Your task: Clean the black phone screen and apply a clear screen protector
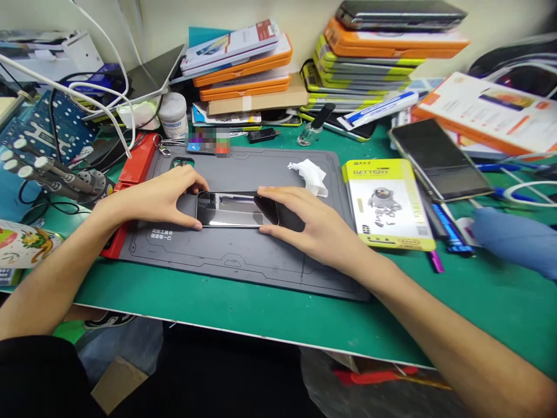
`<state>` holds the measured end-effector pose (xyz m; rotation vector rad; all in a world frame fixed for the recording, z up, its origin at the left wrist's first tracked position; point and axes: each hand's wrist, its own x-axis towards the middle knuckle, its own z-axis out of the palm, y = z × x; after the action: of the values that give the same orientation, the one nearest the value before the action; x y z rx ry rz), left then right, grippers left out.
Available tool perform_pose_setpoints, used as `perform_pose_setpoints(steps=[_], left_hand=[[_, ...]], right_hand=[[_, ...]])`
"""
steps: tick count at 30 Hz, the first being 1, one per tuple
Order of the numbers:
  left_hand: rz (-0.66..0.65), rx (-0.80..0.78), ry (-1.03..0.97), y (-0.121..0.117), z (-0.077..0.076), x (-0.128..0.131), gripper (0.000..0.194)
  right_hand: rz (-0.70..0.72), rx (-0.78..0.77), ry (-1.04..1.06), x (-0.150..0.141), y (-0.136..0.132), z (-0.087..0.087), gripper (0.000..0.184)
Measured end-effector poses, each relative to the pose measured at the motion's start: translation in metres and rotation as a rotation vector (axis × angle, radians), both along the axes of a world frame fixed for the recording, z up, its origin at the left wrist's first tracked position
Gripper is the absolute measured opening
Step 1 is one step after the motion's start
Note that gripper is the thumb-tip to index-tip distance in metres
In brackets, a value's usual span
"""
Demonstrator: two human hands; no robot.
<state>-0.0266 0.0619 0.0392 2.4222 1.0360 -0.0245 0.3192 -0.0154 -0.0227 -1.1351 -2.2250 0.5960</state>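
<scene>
A black phone (235, 209) with a glossy screen lies flat on the grey work mat (243, 255). My left hand (161, 194) grips its left end between thumb and fingers. My right hand (304, 223) pinches its right end, thumb at the near edge and fingers over the far edge. Both hands rest on the mat. A crumpled white wipe (311, 176) lies on the mat just beyond my right hand.
A yellow battery box (387, 203) lies right of the mat, then a dark tablet (439, 159). Stacks of orange and yellow boxes (243, 61) line the back wall. Screwdrivers (43, 174) stand at the left, a small bottle (311, 130) behind the mat, a blue cloth (517, 238) at right.
</scene>
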Motion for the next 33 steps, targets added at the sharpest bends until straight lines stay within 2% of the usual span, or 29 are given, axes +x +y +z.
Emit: perform_pose_setpoints(steps=[4,11,29,31,33], left_hand=[[-0.032,0.06,0.019,-0.003,-0.002,0.001,0.083],[-0.081,0.151,0.042,-0.007,-0.004,0.003,0.074],[-0.033,0.105,0.036,-0.002,-0.003,0.003,0.082],[-0.023,0.098,0.035,-0.001,-0.003,0.002,0.082],[-0.02,0.096,0.035,-0.001,-0.003,0.002,0.082]], right_hand=[[0.003,0.01,0.003,0.0,0.0,-0.001,0.057],[0.013,0.034,0.005,0.001,0.001,-0.003,0.058],[0.011,0.008,0.032,0.0,0.003,0.0,0.064],[-0.04,0.043,0.073,0.004,0.003,0.005,0.058],[-0.154,0.121,0.104,0.01,0.005,0.008,0.047]])
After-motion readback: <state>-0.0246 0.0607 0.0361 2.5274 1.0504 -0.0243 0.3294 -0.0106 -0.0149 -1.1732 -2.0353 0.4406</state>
